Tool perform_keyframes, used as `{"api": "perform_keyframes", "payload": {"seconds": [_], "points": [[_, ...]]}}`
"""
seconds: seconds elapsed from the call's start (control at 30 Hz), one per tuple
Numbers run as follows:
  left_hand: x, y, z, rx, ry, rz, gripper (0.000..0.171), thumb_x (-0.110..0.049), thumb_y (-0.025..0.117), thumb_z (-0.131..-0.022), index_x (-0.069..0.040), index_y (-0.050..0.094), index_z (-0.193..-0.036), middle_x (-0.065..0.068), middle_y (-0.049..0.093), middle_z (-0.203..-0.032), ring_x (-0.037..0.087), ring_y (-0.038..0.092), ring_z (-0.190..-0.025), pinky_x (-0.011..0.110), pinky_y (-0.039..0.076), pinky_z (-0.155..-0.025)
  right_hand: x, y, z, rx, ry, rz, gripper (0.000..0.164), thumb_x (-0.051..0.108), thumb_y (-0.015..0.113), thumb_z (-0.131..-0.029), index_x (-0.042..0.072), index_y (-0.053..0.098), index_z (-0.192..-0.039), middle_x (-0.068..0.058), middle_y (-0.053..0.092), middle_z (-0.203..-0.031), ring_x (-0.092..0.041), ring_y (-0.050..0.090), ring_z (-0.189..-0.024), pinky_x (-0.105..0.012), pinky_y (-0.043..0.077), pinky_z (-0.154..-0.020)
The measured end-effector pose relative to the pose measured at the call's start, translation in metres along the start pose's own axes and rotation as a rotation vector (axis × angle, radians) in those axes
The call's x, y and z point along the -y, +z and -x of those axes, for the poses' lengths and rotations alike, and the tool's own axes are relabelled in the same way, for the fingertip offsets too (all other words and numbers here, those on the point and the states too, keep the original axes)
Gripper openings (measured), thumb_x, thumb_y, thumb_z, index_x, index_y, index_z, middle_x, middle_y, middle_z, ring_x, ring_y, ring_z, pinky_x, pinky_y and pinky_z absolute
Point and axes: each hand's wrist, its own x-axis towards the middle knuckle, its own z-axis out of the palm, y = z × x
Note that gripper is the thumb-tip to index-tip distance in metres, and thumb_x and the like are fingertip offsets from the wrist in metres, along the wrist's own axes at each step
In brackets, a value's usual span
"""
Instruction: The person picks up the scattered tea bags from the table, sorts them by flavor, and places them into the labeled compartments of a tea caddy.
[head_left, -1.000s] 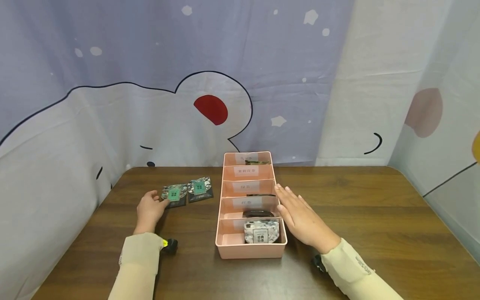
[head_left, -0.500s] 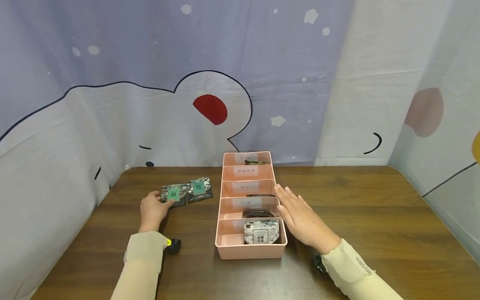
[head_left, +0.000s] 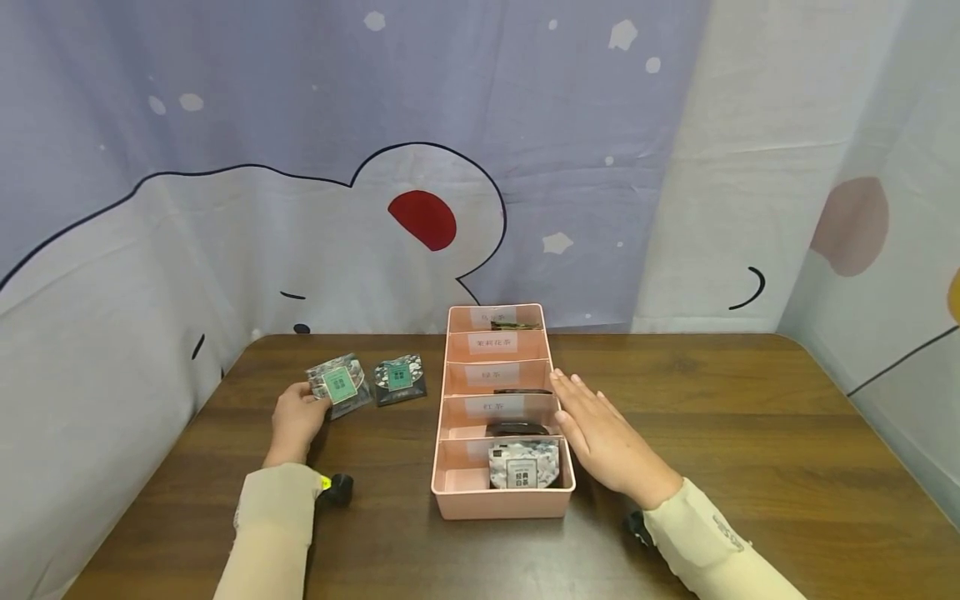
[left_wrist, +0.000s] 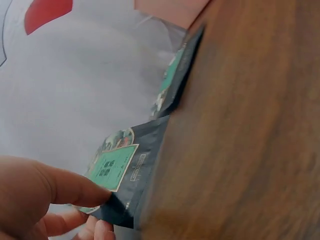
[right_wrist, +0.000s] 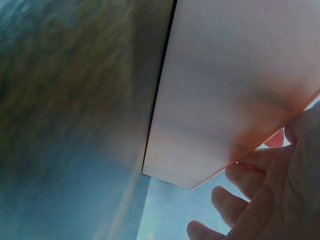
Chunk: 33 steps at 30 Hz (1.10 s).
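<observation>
My left hand (head_left: 295, 423) pinches a dark tea packet with a green label (head_left: 341, 386) by its near left corner. In the left wrist view the thumb (left_wrist: 82, 191) lies on top of this packet (left_wrist: 122, 172), and fingers are partly hidden beneath it. A second, similar tea packet (head_left: 400, 379) lies flat just to its right. My right hand (head_left: 611, 442) rests with straight fingers on the right rim of a pink divided box (head_left: 502, 502). In the right wrist view the fingertips touch the top edge of the box wall (right_wrist: 210, 100).
Labelled compartments run front to back in the box. A pale packet (head_left: 523, 467) stands in the front one, a dark packet (head_left: 517, 428) behind it, and others lie farther back. The wooden table (head_left: 720, 417) meets a patterned curtain (head_left: 337, 250) at the back.
The left hand has taken hold of the left tea packet, which is now turned and shifted slightly left, away from the second packet. The right hand and the box have stayed put.
</observation>
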Motion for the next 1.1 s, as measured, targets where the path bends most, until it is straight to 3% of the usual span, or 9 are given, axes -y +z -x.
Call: {"api": "perform_keyframes", "payload": {"seconds": [0.27, 0.4, 0.53, 0.63, 0.87, 1.1], "points": [[-0.002, -0.006, 0.004, -0.024, 0.029, 0.033, 0.045, -0.013, 0.041, -0.103, 0.013, 0.046, -0.140, 0.036, 0.048, -0.137, 0.048, 0.046, -0.128, 0.059, 0.040, -0.106, 0.001, 0.000, 0.000, 0.004, 0.001, 0.002, 0.055, 0.034, 0.032, -0.112, 0.008, 0.029, -0.160, -0.007, 0.028, -0.165, -0.031, 0.023, -0.152, -0.061, 0.023, -0.119], [-0.005, -0.007, 0.006, -0.060, 0.067, 0.037, 0.041, -0.014, 0.045, -0.104, 0.012, 0.052, -0.135, 0.032, 0.058, -0.120, 0.039, 0.063, -0.104, 0.046, 0.052, -0.087, 0.001, 0.000, -0.001, 0.003, -0.003, 0.001, 0.055, 0.034, 0.032, -0.112, 0.007, 0.029, -0.160, -0.008, 0.028, -0.165, -0.032, 0.023, -0.152, -0.061, 0.023, -0.119], [-0.009, -0.008, 0.007, -0.076, 0.093, 0.046, 0.037, -0.013, 0.048, -0.104, 0.010, 0.054, -0.132, 0.026, 0.064, -0.109, 0.019, 0.068, -0.075, 0.027, 0.048, -0.069, 0.001, 0.000, -0.001, 0.004, -0.004, 0.006, 0.055, 0.034, 0.032, -0.112, 0.006, 0.028, -0.160, -0.009, 0.028, -0.165, -0.032, 0.023, -0.152, -0.061, 0.023, -0.119], [-0.013, -0.008, 0.009, -0.072, 0.106, 0.042, 0.037, -0.014, 0.048, -0.104, 0.009, 0.054, -0.133, 0.024, 0.064, -0.110, 0.013, 0.066, -0.074, 0.024, 0.046, -0.068, 0.001, 0.000, -0.001, 0.002, -0.005, 0.013, 0.055, 0.033, 0.032, -0.112, 0.005, 0.029, -0.160, -0.009, 0.028, -0.165, -0.032, 0.023, -0.152, -0.060, 0.023, -0.120], [-0.027, -0.007, 0.014, -0.096, 0.171, 0.043, 0.032, -0.012, 0.050, -0.105, 0.008, 0.058, -0.127, 0.026, 0.065, -0.109, 0.021, 0.068, -0.079, 0.025, 0.047, -0.067, 0.001, 0.000, -0.001, 0.000, -0.004, 0.013, 0.054, 0.031, 0.033, -0.112, 0.005, 0.029, -0.160, -0.010, 0.029, -0.165, -0.031, 0.023, -0.152, -0.059, 0.022, -0.120], [-0.043, -0.003, 0.021, -0.112, 0.269, 0.086, 0.025, -0.011, 0.052, -0.104, 0.007, 0.062, -0.118, 0.026, 0.069, -0.102, 0.011, 0.064, -0.071, 0.019, 0.046, -0.063, 0.001, 0.000, 0.000, 0.003, -0.005, 0.023, 0.055, 0.032, 0.032, -0.112, 0.006, 0.028, -0.160, -0.010, 0.028, -0.165, -0.031, 0.023, -0.152, -0.059, 0.022, -0.120]]}}
